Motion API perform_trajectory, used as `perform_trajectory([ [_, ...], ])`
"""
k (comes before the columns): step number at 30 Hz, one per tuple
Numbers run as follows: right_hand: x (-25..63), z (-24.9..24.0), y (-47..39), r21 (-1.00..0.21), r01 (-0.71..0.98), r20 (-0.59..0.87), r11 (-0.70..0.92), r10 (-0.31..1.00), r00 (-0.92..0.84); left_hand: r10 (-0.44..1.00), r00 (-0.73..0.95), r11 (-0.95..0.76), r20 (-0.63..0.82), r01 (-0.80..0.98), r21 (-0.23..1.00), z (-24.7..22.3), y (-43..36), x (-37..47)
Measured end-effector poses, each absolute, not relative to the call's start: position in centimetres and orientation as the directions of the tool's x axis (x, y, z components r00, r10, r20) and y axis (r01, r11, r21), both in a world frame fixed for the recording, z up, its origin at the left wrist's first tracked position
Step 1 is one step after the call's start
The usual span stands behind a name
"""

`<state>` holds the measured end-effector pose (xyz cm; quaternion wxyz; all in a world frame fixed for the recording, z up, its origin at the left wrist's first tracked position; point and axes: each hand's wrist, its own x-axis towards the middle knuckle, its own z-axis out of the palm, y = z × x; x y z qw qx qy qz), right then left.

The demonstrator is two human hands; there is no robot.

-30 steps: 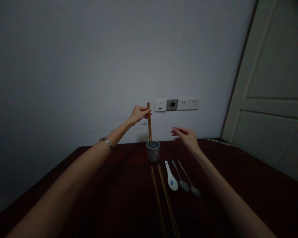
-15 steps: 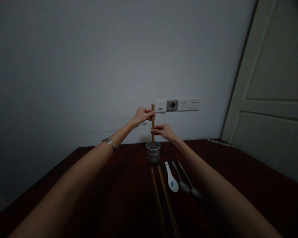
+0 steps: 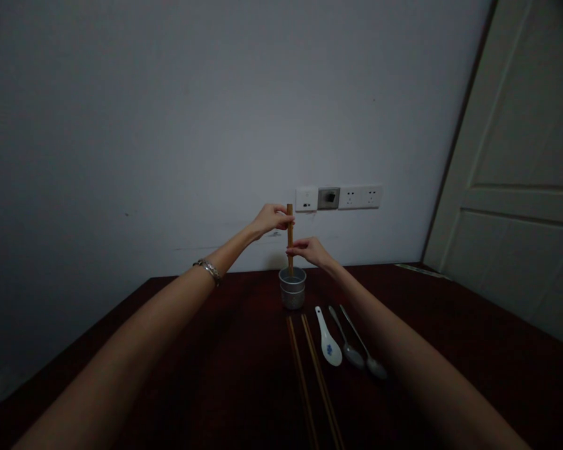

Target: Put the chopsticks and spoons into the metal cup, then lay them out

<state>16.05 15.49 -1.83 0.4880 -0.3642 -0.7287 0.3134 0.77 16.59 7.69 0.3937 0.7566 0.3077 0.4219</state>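
Note:
Upright chopsticks [image 3: 289, 235] stand with their lower ends inside a grey metal utensil holder [image 3: 293, 299]. My left hand [image 3: 273, 219] pinches them near the top. Lower down, just above the holder's rim, my right hand [image 3: 308, 250] is closed on the same chopsticks. How far the ends reach inside the holder is hidden by its wall. In front of the holder lie a left pair of chopsticks [image 3: 302, 378] and a right pair of chopsticks [image 3: 323, 381], side by side.
Right of the chopsticks lie a white spoon [image 3: 329, 347] with a blue mark and two metal spoons, one in the middle [image 3: 353, 356] and one outermost [image 3: 375, 367]. All rest on a dark red table [image 3: 216, 375]. Behind are a wall with sockets [image 3: 349, 197] and a door [image 3: 520, 187].
My hands and the chopsticks have sunk slightly toward the holder, both hands keeping their grip. The whole view has shifted a little.

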Motion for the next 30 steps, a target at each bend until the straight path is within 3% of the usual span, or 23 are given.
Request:
perform_trajectory([
  [14, 16.0, -5.0, 16.6, -0.875, 0.192, 0.403, 0.445, 0.888, -0.223, 0.814, 0.459, -0.477, 0.355, 0.182, 0.86, 4.4, 18.4, 0.7],
  [25, 18.1, -3.8, 14.5, -0.872, 0.288, 0.385, 0.395, 0.918, -0.093, 0.804, 0.45, -0.515, 0.388, 0.203, 0.833, 1.9, 19.7, 0.9],
  [30, 19.8, -3.3, 12.2, -0.907, 0.249, 0.329, 0.339, 0.941, -0.084, 0.82, 0.431, -0.496, 0.378, 0.202, 0.845, 1.1, 20.0, 0.8],
])
